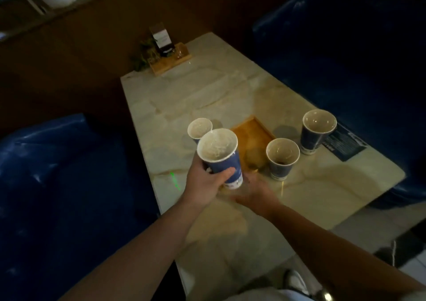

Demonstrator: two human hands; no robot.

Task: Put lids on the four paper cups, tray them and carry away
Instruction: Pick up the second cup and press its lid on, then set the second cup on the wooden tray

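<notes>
A pale marbled table [207,98] is seen, flanked by blue seats. Three open paper cups [283,159] are stood on it around a shallow wooden tray [252,131] (one partly hidden at the left). A dark leaflet [345,144] lies near the right edge, and a wooden stand [169,62] is set at the far end.

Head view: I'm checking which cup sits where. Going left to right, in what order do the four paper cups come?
Far-left cup → held cup in the left hand → near cup beside the tray → far-right cup.
</notes>
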